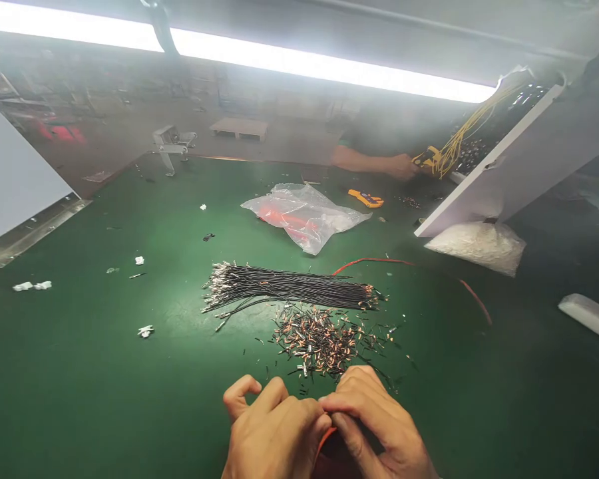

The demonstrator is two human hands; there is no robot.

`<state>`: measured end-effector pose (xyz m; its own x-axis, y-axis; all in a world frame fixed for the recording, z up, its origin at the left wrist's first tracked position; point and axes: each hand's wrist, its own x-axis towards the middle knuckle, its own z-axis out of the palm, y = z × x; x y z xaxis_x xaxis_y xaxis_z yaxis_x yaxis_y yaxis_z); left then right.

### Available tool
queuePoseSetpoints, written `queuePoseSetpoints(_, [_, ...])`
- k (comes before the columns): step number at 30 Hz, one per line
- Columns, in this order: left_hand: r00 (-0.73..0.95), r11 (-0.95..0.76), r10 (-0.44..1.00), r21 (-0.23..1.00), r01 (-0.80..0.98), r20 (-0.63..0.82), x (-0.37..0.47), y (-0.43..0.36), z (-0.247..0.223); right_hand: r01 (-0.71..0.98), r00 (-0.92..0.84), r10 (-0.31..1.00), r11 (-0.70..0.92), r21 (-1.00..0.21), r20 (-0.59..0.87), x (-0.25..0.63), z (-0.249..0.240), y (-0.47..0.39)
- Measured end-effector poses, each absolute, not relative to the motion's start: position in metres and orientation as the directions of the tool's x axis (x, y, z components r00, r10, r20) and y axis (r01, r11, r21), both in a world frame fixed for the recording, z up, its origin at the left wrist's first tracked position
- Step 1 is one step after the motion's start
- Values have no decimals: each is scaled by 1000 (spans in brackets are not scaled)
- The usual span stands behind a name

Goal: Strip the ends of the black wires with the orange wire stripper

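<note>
The 2 hands, left (274, 429) and right (379, 422), have their grips together on a red wire (325, 439), near the lower edge of the green tabletop (104, 386). Beyond them lies a pile of cut wire ends (319, 339).

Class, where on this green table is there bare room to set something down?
Near left, between the white scraps and left hand; near right, between the right hand and red wire. Crowded: the middle, with black wires, cut bits and a plastic bag.
</note>
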<state>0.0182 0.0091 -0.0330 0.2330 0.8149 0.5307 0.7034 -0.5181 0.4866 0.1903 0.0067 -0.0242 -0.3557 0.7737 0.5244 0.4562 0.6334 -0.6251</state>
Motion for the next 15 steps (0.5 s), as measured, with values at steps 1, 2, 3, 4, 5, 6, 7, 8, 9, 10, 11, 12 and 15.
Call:
queuePoseSetpoints(1, [234, -519, 816, 490, 700, 529, 18, 9, -34, 466, -357, 774, 633, -618, 523, 191, -24, 7])
queuePoseSetpoints(2, [243, -525, 814, 490, 696, 527, 17, 9, -34, 479, -359, 771, 636, -605, 526, 192, -24, 7])
queuePoseSetpoints(3, [259, -536, 809, 483, 693, 527, 17, 9, -35, 493, -361, 766, 640, -589, 532, 192, -24, 7])
queuePoseSetpoints(4, [278, -548, 804, 472, 691, 526, 17, 9, -36, 508, -364, 760, 646, -570, 538, 193, -25, 8])
queuePoseSetpoints(5, [297, -558, 798, 459, 691, 524, 16, 8, -37, 519, -372, 755, 652, -553, 540, 194, -26, 8])
queuePoseSetpoints(6, [313, -567, 793, 445, 693, 523, 16, 8, -38, 527, -378, 748, 658, -538, 545, 194, -27, 8])
queuePoseSetpoints(7, [324, -574, 787, 430, 697, 524, 16, 8, -39, 532, -382, 741, 665, -525, 552, 194, -28, 8])
queuePoseSetpoints(8, [329, -578, 782, 418, 701, 529, 16, 9, -39, 533, -386, 733, 673, -514, 560, 195, -29, 8])
queuePoseSetpoints(9, [331, -582, 777, 410, 703, 536, 16, 9, -39, 531, -388, 729, 677, -510, 564, 195, -29, 8])
queuePoseSetpoints(10, [334, -588, 771, 404, 701, 543, 16, 9, -39, 530, -387, 729, 677, -511, 565, 194, -30, 9])
queuePoseSetpoints(11, [337, -594, 765, 399, 699, 549, 15, 9, -39, 531, -382, 735, 671, -518, 560, 194, -30, 9])
queuePoseSetpoints(12, [339, -598, 761, 397, 696, 553, 15, 9, -39, 535, -377, 745, 661, -527, 551, 194, -29, 9])
queuePoseSetpoints(15, [335, -603, 757, 404, 688, 560, 14, 9, -39, 548, -364, 764, 638, -541, 532, 194, -27, 8])
